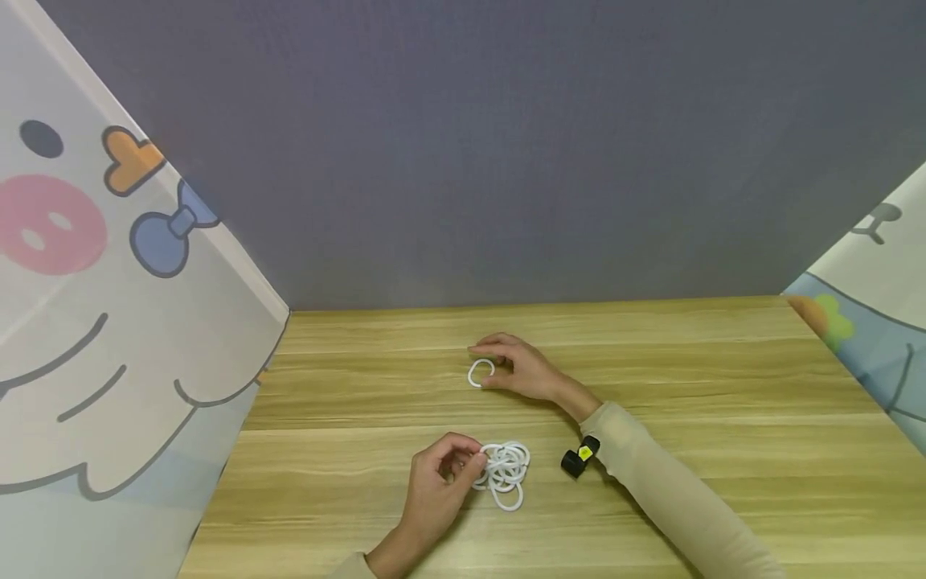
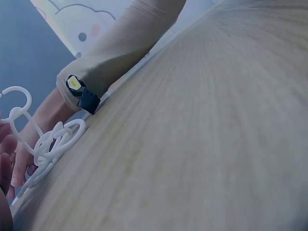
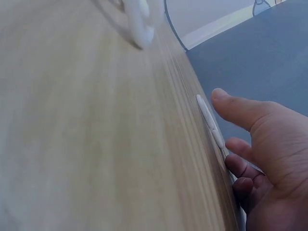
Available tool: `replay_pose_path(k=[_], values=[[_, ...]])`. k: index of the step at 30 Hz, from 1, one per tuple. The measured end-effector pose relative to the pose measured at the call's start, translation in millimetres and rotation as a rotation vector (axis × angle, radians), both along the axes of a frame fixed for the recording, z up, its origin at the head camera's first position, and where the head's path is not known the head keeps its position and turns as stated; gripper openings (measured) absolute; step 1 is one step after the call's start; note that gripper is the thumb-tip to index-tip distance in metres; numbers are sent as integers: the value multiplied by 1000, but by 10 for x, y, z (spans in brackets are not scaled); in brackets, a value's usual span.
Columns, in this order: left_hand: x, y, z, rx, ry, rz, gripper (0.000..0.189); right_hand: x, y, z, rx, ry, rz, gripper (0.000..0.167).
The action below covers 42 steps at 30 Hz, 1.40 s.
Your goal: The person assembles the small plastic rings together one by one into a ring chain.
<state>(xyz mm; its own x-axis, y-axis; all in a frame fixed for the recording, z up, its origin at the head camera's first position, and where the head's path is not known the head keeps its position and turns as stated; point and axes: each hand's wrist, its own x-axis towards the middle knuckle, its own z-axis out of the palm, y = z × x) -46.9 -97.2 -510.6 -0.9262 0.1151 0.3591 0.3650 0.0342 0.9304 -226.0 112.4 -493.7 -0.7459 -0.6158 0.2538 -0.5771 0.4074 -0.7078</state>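
Note:
My left hand (image 1: 437,486) pinches the edge of a tangled bunch of white plastic rings (image 1: 506,466) between thumb and forefinger. The left wrist view shows part of the bunch (image 2: 48,147) lifted off the wood near the fingers, the rest lying on it. Farther back, one white ring (image 1: 470,371) lies flat on the table. Around its right side spreads my right hand (image 1: 524,370), with thumb and fingers apart. In the right wrist view the thumb stands clear of the flat ring (image 3: 210,120); whether the other fingertips touch it is hard to tell.
The wood-grain table (image 1: 347,450) meets a grey upright panel (image 1: 463,161) at the back. Cartoon-printed panels (image 1: 145,346) stand at left and right. A small black device (image 1: 581,457) with a yellow mark sits at the right sleeve's cuff.

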Motion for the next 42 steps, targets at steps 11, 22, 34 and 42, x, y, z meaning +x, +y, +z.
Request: replay_pose_path(k=[11,22,34,42], values=[[7,3,20,-9,0,11,7,-10,13,-23,73,37,-34,38],[7,1,14,-4,24,4,6,19,78,35,130,50,-80,38],[18,-8,21,-36,-20,30,7,78,177,104,182,-1,-59,34],[17,1,25,-46,-23,29,9,133,229,99,135,3,-43,31]])
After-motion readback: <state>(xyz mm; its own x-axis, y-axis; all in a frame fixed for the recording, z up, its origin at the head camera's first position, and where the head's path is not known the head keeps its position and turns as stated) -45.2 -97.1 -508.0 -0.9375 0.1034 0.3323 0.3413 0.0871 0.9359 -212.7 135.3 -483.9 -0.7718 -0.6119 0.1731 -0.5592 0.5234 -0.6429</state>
